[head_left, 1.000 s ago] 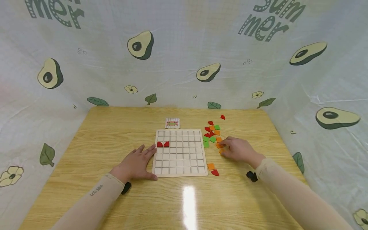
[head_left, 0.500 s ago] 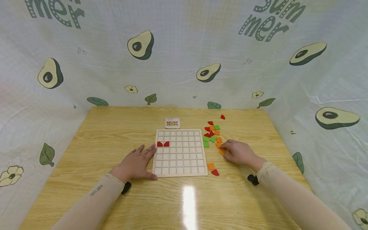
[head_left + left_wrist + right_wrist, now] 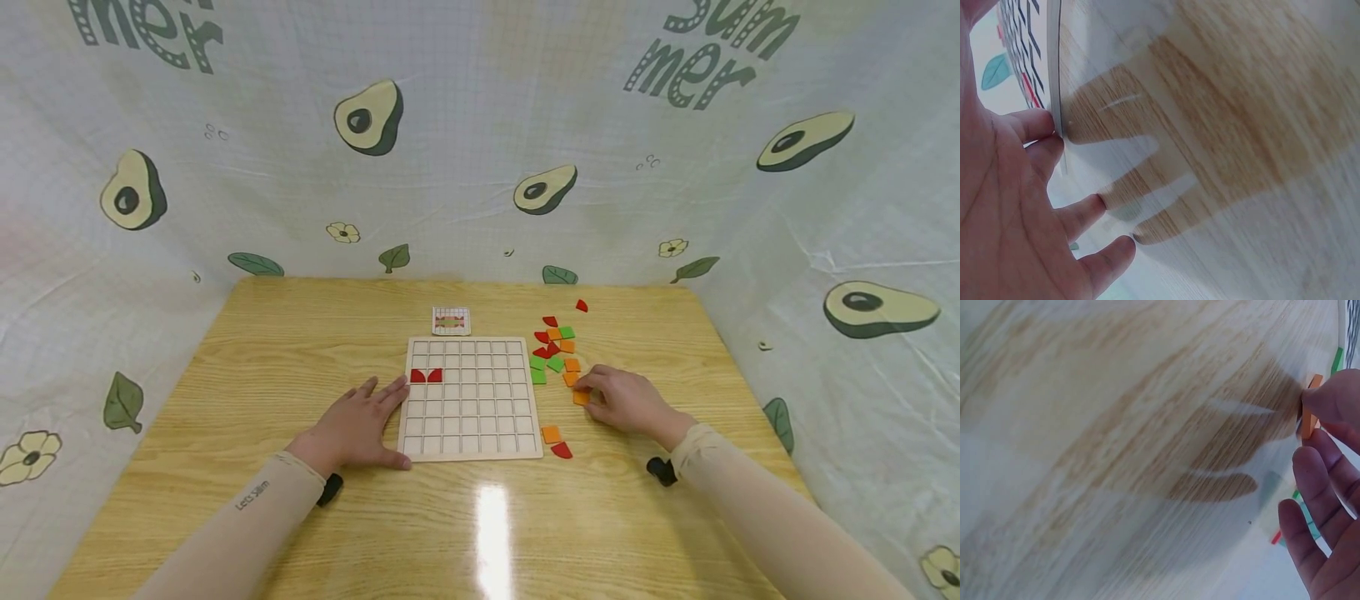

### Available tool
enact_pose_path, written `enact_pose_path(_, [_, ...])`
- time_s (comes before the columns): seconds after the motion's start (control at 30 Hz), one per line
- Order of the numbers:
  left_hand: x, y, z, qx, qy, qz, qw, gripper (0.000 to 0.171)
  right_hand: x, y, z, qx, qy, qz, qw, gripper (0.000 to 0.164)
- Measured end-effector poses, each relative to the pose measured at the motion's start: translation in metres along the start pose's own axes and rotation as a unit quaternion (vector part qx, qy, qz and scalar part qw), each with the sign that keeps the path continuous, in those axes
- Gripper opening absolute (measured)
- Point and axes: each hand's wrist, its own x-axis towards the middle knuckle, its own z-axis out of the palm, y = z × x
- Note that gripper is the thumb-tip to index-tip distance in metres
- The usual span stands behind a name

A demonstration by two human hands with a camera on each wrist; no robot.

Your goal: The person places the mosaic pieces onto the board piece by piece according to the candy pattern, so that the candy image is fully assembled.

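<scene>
Touching the left edge of a pale square gridded board (image 3: 480,407), the left hand (image 3: 356,427) lies fingers spread.
Right of the board, the right hand (image 3: 621,398) pinches a flat orange square tile (image 3: 581,399); a small white patterned card (image 3: 451,322) lies beyond.

Bright soft light, white glare streak on the tabletop (image 3: 585,533), pale sheen hazing both wrist views

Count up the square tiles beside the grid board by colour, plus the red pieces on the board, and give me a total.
Orange squares: 6
Green squares: 4
Red pieces on the board: 2
Total visible: 12
</scene>
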Motion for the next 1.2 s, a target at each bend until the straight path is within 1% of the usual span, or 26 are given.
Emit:
enact_pose_path(0.4, [-0.002,0.001,-0.002,-0.003,0.0,0.0,1.0,0.117,0.004,0.002,-0.004,0.017,0.01,-0.012,1.0,0.029])
enact_pose_path(0.6, [-0.001,0.001,-0.001,-0.006,-0.002,-0.002,1.0,0.116,0.015,-0.002,-0.009,0.013,0.014,-0.029,0.999,0.028])
enact_pose_path(0.73, [-0.001,0.001,-0.001,-0.009,-0.001,-0.002,1.0,0.117,0.035,-0.015,-0.013,0.007,0.008,-0.046,0.999,0.027])
enact_pose_path(0.87, [-0.002,0.0,-0.001,-0.01,-0.001,-0.001,0.9999,0.117,0.064,-0.034,-0.014,0.01,-0.011,-0.062,0.998,0.028])
enact_pose_path(1.03, [-0.001,-0.001,0.0,-0.01,-0.005,-0.003,0.9999,0.117,0.101,-0.067,-0.01,0.032,-0.038,-0.078,0.996,0.028])
enact_pose_path(1.2, [0.0,-0.001,0.0,-0.007,-0.008,-0.006,0.9999,0.117,0.133,-0.099,0.001,0.046,-0.05,-0.093,0.993,0.027])
